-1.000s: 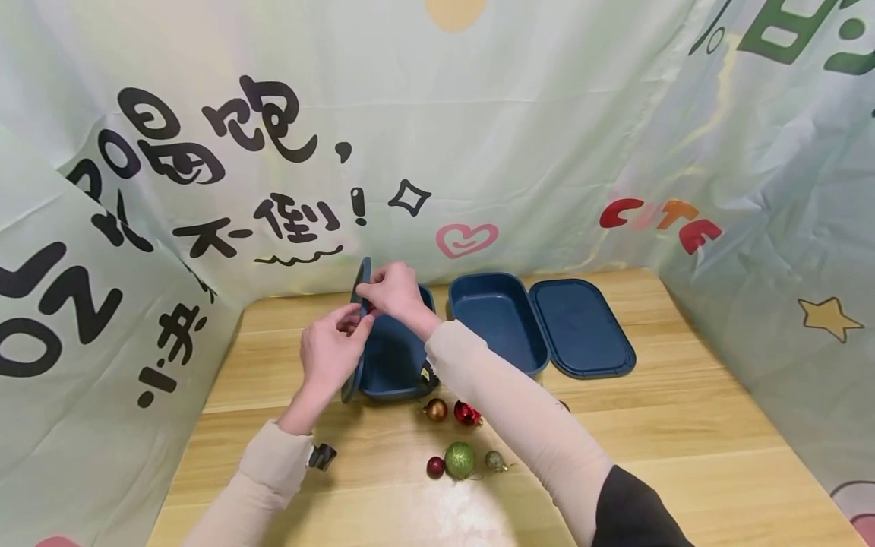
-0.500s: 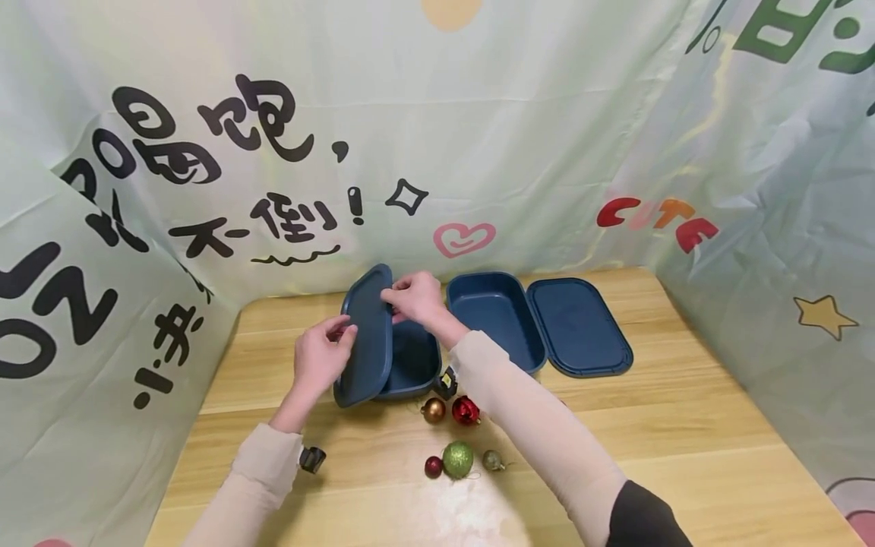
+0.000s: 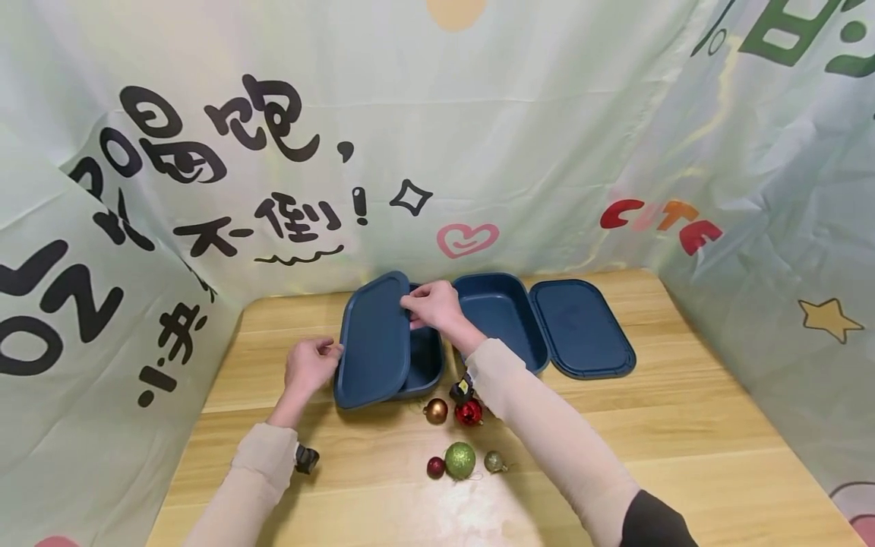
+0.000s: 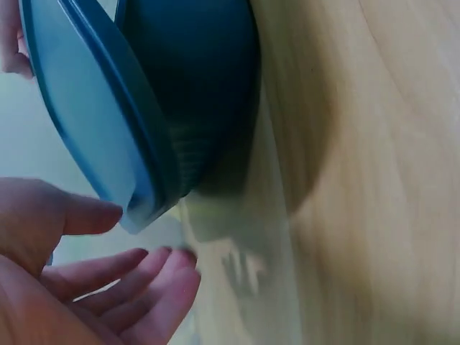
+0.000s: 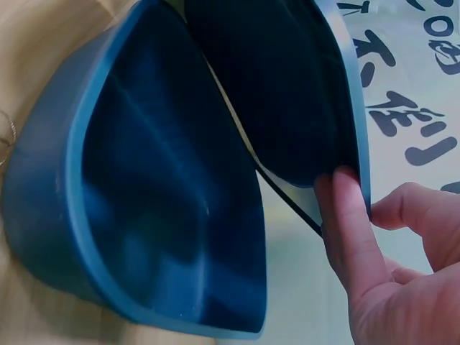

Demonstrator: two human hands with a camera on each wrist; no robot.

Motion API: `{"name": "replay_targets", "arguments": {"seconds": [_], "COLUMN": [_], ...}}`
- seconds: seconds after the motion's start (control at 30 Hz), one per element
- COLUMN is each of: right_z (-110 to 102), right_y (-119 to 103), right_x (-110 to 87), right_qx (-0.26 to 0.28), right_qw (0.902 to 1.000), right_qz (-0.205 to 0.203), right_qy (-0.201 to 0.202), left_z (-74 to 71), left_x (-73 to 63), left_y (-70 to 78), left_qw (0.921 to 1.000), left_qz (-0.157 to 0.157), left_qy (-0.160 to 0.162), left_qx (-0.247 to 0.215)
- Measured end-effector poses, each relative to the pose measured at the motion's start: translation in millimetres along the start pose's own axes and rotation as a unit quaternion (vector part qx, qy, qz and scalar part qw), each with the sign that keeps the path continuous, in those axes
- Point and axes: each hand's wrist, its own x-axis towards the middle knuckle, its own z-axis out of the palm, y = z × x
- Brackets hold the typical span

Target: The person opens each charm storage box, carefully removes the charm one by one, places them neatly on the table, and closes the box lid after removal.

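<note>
A dark blue lid [image 3: 374,342] leans at a slant over the left blue food container [image 3: 428,363], whose right side stays uncovered. My right hand [image 3: 436,305] pinches the lid's raised right edge. In the right wrist view, the thumb is outside the lid [image 5: 280,79] and the fingers lie against its underside; the container [image 5: 165,208] shows no item inside. My left hand [image 3: 311,368] is at the lid's left edge. In the left wrist view, its thumb touches the lid's corner, while the other fingers of the hand [image 4: 86,284] are loosely bent and apart from it.
A second open blue container [image 3: 497,315] stands to the right, with its lid [image 3: 582,327] flat beside it. In front lie several baubles: copper [image 3: 436,411], red [image 3: 469,412], green [image 3: 460,460], dark red [image 3: 435,467] and pale [image 3: 494,461]. A printed cloth [image 3: 547,152] hangs behind the table.
The lid has tipped from nearly upright to a slant over the left container. My right hand has moved right and slightly down with its edge; my left hand has moved left and lower.
</note>
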Motion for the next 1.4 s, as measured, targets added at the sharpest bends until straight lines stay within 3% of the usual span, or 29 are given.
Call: {"name": "replay_targets", "arguments": {"seconds": [0.17,0.5,0.9,1.4], "right_z": [-4.8,-19.3,-26.6,-27.7], "right_y": [9.2,27.0,40.2,46.2], "right_x": [3.3,6.7,6.4,6.7], "right_qx": [0.01,-0.012,-0.052,-0.174], "right_qw": [0.9999,0.9994,0.9984,0.9844], "right_qz": [0.011,0.033,0.012,-0.028], "right_qy": [0.003,0.005,0.019,0.003], "left_z": [3.4,5.5,7.2,10.6], "left_x": [-1.8,-3.0,-0.7,1.6], "left_y": [0.6,8.3,19.6,27.5], "left_qw": [0.9993,0.9992,0.9988,0.997], "left_qz": [0.007,0.016,0.046,0.076], "left_qy": [-0.034,-0.023,-0.012,-0.008], "left_qx": [-0.017,-0.029,-0.01,0.013]}}
